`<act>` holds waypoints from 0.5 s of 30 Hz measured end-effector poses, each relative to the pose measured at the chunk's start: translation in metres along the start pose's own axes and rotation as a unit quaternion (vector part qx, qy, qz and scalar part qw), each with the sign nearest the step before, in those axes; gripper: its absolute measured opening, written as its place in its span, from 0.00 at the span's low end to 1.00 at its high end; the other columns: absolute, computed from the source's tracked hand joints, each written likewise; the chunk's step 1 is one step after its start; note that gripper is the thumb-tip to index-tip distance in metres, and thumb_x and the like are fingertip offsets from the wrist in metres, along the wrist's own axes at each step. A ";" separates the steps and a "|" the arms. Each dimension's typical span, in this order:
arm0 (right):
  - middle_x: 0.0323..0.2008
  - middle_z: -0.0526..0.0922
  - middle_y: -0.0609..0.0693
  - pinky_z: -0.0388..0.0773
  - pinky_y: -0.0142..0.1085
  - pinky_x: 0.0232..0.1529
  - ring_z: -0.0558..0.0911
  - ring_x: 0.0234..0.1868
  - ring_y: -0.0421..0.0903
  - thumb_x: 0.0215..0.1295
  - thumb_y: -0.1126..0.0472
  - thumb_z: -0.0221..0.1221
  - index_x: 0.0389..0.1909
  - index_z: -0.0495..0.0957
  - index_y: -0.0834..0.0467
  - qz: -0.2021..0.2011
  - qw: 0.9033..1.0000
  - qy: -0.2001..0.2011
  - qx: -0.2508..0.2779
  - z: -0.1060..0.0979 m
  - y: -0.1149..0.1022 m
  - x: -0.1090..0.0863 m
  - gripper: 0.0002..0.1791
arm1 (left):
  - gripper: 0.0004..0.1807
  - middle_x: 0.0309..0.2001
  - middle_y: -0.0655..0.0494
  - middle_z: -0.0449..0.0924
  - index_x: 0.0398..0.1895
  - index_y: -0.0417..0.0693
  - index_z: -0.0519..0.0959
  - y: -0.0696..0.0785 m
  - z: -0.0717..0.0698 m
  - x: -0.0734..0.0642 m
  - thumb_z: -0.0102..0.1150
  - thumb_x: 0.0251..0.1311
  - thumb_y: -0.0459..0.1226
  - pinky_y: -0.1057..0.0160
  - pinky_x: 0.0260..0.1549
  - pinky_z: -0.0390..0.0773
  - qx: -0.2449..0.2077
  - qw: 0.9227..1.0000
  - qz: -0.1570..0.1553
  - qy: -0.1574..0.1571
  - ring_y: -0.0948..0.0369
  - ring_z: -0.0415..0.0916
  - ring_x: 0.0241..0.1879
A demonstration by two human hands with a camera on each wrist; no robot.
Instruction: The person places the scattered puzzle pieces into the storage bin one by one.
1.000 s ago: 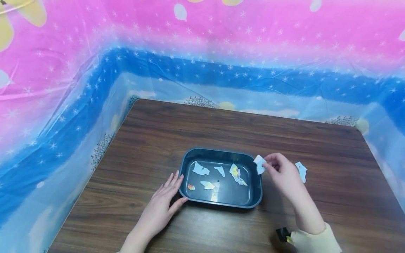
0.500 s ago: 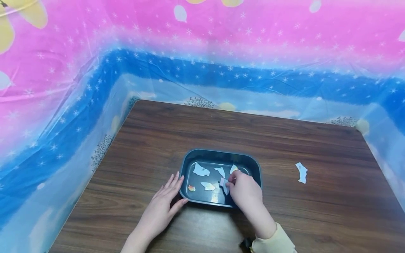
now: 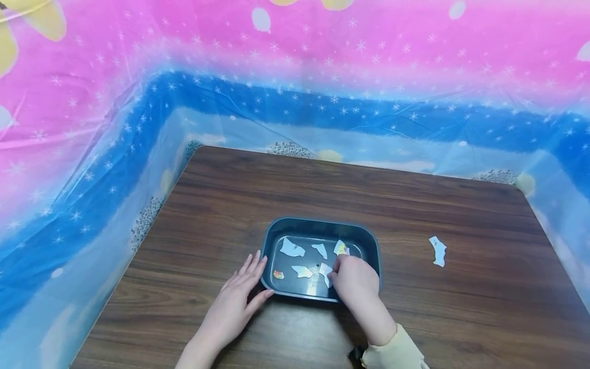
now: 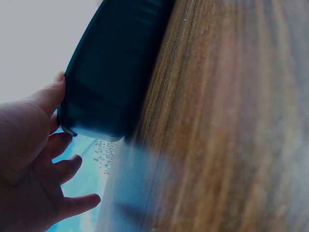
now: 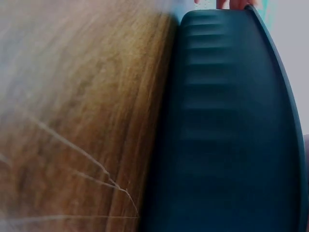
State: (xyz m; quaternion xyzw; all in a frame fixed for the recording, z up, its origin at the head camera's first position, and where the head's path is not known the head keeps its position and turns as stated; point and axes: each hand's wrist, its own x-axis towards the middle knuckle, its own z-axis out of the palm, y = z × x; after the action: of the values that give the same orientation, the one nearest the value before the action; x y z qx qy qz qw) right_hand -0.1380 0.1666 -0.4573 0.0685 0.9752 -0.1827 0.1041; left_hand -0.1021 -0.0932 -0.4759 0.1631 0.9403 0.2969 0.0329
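Observation:
A dark blue-green plastic tub [image 3: 322, 222] stands on the wooden table. My left hand [image 3: 235, 294] lies at its near left corner with fingers fairly straight, fingertips on the rim; the left wrist view shows the thumb [image 4: 53, 94] against the tub wall. Inside the tub, my right hand [image 3: 357, 282] pinches the right edge of a pale, jagged paper piece [image 3: 324, 272] close to the floor. Several other irregular paper pieces lie there: a white one [image 3: 292, 247], a slim one [image 3: 320, 250], a small orange one [image 3: 278, 275] and a yellow-patterned one [image 3: 341, 247] partly behind the right hand.
One more jagged white paper piece [image 3: 438, 251] lies on the table to the right of the tub. Pink and blue printed cloth [image 3: 295, 97] hangs behind and beside the wooden table [image 3: 221, 179]. A small black object [image 3: 356, 354] sits by the right sleeve.
My right hand has carried the paper piece from beyond the tub's right rim down into it. Over the last half second the piece has come to lie flatter. The left hand stays put.

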 end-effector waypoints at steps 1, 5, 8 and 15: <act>0.23 0.79 0.45 0.73 0.39 0.23 0.76 0.26 0.45 0.60 0.57 0.72 0.25 0.81 0.52 -0.001 1.000 0.001 -0.004 0.000 0.000 0.000 0.10 | 0.39 0.78 0.50 0.56 0.77 0.47 0.63 0.000 0.000 0.000 0.59 0.70 0.54 0.38 0.71 0.60 0.000 1.000 0.001 0.001 0.51 0.52 0.77; 0.22 0.79 0.45 0.74 0.40 0.24 0.77 0.26 0.46 0.60 0.58 0.72 0.25 0.81 0.53 -0.006 1.000 0.005 -0.008 0.000 -0.001 0.000 0.10 | 0.38 0.78 0.49 0.57 0.77 0.46 0.64 0.000 0.000 0.000 0.60 0.70 0.54 0.38 0.70 0.60 -0.001 1.000 0.006 0.007 0.51 0.53 0.77; 0.23 0.79 0.45 0.74 0.40 0.24 0.76 0.26 0.46 0.60 0.58 0.72 0.25 0.80 0.53 -0.018 1.000 0.010 -0.002 0.000 -0.001 0.000 0.10 | 0.38 0.78 0.50 0.56 0.77 0.47 0.63 -0.001 0.000 -0.001 0.60 0.70 0.54 0.39 0.70 0.60 0.000 1.000 0.002 0.005 0.52 0.52 0.77; 0.31 0.86 0.47 0.76 0.44 0.31 0.80 0.30 0.46 0.65 0.56 0.68 0.35 0.84 0.53 -0.028 0.992 0.077 0.091 -0.030 0.009 -0.005 0.05 | 0.39 0.78 0.51 0.55 0.77 0.47 0.63 -0.004 0.000 -0.002 0.60 0.69 0.54 0.38 0.71 0.60 0.000 1.000 -0.004 0.001 0.51 0.52 0.78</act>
State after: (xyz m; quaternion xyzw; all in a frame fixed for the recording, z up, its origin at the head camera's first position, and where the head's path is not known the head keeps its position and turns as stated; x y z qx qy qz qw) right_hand -0.1365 0.1849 -0.4321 0.0646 0.9612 -0.2677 0.0164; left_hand -0.1014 -0.0964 -0.4784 0.1592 0.9409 0.2973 0.0330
